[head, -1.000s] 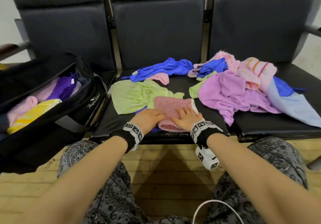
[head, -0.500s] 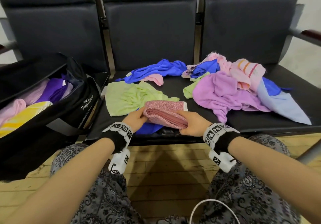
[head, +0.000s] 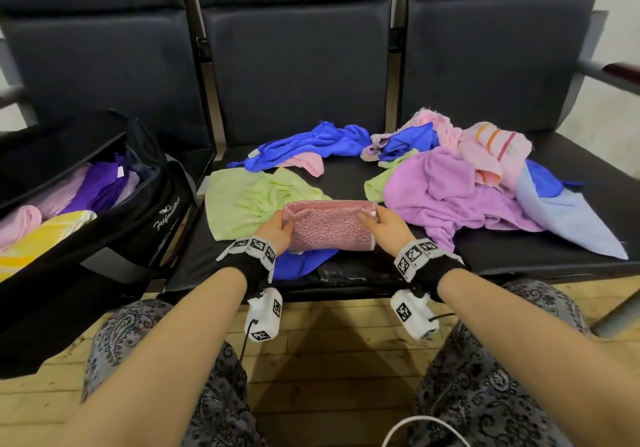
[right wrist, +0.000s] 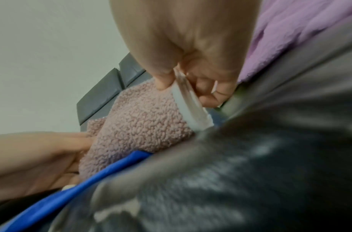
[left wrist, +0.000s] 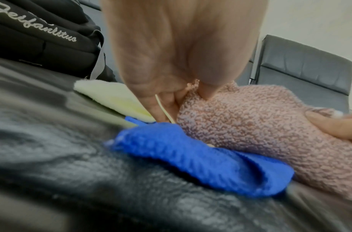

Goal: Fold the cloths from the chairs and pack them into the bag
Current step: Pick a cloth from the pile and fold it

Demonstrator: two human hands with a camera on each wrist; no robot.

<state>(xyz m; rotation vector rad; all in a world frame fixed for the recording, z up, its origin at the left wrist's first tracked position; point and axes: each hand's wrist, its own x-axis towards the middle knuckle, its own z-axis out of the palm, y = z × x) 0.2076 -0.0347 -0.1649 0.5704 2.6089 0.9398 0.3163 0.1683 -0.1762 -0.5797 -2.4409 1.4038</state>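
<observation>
Black chair seats [head: 346,176] carry the loose cloths. Folded pink towel [head: 329,226] at middle seat's front edge, on a blue cloth [head: 301,264]. Left hand [head: 275,233] pinches its left end, right hand [head: 384,223] pinches its right end. Open bag [head: 138,218] on left seat, part filled.

Soft, even indoor light, fairly bright, with faint shadows on the wooden floor [head: 322,353]. The head view bends straight lines toward its edges. Both wrist views are smeared and out of focus, worst across the black seat [left wrist: 71,180] close to the lens.
</observation>
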